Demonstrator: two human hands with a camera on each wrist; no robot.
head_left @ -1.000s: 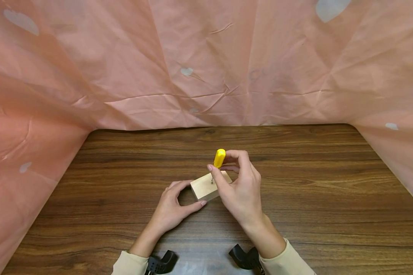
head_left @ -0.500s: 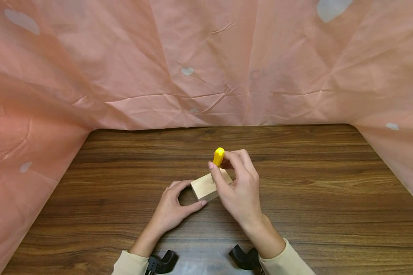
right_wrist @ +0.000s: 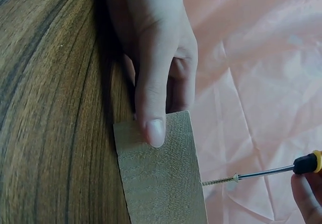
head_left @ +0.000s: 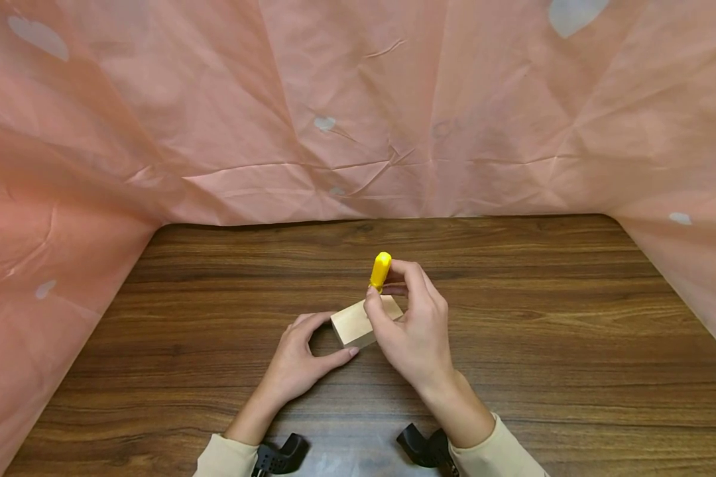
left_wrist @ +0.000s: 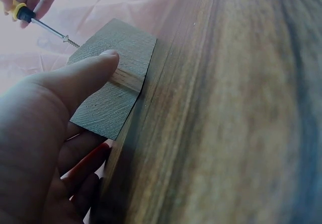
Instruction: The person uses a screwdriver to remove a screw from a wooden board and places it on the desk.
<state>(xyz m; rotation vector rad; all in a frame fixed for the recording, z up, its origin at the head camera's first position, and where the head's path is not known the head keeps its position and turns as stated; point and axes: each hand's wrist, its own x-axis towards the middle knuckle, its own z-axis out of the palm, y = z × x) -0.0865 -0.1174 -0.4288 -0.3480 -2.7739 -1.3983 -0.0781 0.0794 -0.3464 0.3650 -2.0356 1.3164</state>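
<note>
A pale wooden block (head_left: 352,322) lies on the table, gripped at its left end between the thumb and fingers of my left hand (head_left: 301,358). My right hand (head_left: 414,331) pinches the yellow handle of a screwdriver (head_left: 380,270) over the block. In the right wrist view, a screw (right_wrist: 219,181) stands out of the block's top face, and the screwdriver's shaft (right_wrist: 266,172) meets its head in line. The left wrist view shows the same screw (left_wrist: 71,42) upright in the block, threads partly exposed. From the head view the right thumb hides the screw.
The dark wood-grain table (head_left: 543,318) stretches around both hands. A pink cloth (head_left: 358,106) with pale hearts hangs behind and along both sides. Black wrist-camera mounts (head_left: 282,455) sit at both wrists, close above the table's near part.
The right fingers have shifted their hold on the screwdriver handle, and the thumb has moved to cover the screw. The handle tilts slightly differently. Left hand and block stay in place.
</note>
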